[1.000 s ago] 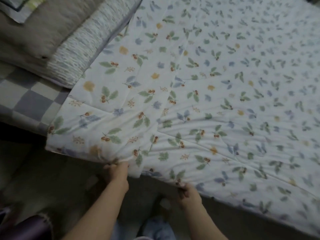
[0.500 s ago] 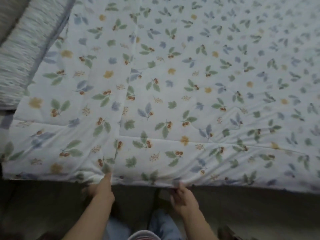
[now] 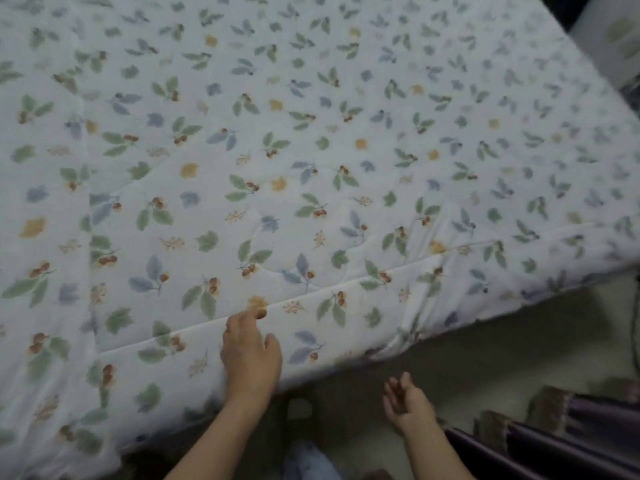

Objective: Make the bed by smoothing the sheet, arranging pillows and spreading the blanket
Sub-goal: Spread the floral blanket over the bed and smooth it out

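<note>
A white quilted blanket (image 3: 311, 161) printed with leaves and acorns lies spread over the whole bed. My left hand (image 3: 250, 351) rests on the blanket near its front edge, fingers relaxed and holding nothing. My right hand (image 3: 405, 405) hangs free over the floor just below the blanket's hanging edge, fingers loosely spread, apart from the cloth. Small wrinkles gather in the blanket's edge to the right of my hands. No pillows are in view.
Pale floor (image 3: 502, 355) runs along the bed's front side. Dark purple fabric with a brownish trim (image 3: 568, 431) sits at the lower right by my right arm. A pale object (image 3: 613, 39) stands past the bed's far right corner.
Both hands have let go of the blanket's front edge. My left hand moved up onto the blanket; my right hand dropped away. The view swung right, so the pillows left the frame.
</note>
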`<state>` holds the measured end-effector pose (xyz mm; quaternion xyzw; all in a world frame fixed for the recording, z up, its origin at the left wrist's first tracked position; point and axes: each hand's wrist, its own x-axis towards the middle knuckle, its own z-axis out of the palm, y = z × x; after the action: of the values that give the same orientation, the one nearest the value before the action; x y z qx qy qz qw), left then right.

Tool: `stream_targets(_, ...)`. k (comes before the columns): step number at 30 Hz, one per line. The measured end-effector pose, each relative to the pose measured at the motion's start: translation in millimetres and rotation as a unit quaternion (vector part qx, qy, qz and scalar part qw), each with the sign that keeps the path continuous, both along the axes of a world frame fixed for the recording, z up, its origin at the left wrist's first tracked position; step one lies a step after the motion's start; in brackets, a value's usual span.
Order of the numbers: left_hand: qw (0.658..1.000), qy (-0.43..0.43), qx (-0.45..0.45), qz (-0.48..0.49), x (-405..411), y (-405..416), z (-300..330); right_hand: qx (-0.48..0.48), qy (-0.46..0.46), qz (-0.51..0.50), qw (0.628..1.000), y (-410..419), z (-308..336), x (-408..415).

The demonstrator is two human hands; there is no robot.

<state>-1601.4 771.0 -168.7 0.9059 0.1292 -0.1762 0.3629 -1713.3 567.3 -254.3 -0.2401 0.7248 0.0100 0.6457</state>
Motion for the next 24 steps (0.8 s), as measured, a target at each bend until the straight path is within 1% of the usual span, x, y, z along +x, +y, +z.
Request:
stream_targets(2, 0.998, -0.011, 0.008, -0.064, 5.5, -26.4, 1.3, -0.004, -0.023, -0.004, 1.000, -29.5, 6.6, 8.5)
stream_targets(6, 0.991, -0.029, 0.018, -0.131, 18.7, -57.2, 3.1, -0.038, -0.049, -0.045, 0.997, -91.9, 13.3, 34.1)
stream_targets(7, 0.989, -0.032, 0.020, -0.144, 21.2, -63.1, 3.8, -0.046, -0.033, -0.063, 0.996, -103.3, 14.9, 36.4)
stream_targets(10, 0.981, -0.043, 0.013, -0.186, 28.2, -75.4, 8.4, -0.088, 0.069, -0.125, 0.986, -124.7, 8.6, 11.2)
stream_targets(11, 0.980, -0.043, 0.008, -0.196, 30.1, -80.1, 11.4, -0.082, 0.072, -0.135, 0.985, -126.5, 9.1, 0.4)
stream_targets(14, 0.976, -0.043, -0.005, -0.214, 34.8, -86.6, 21.8, -0.053, 0.024, -0.108, 0.993, -121.8, 15.1, -8.6)
stream_targets(17, 0.971, -0.038, -0.012, -0.238, 42.6, -98.2, 31.2, -0.032, -0.023, -0.076, 0.996, -121.6, 28.8, 8.5)
stream_targets(21, 0.964, -0.049, -0.021, -0.261, 53.2, -127.7, 45.5, -0.073, -0.046, -0.048, 0.995, -145.5, 39.6, 37.1)
stream_targets(24, 0.962, -0.062, -0.016, -0.267, 64.1, -153.1, 46.8, -0.085, -0.050, -0.048, 0.994, -177.2, 38.3, 52.2)
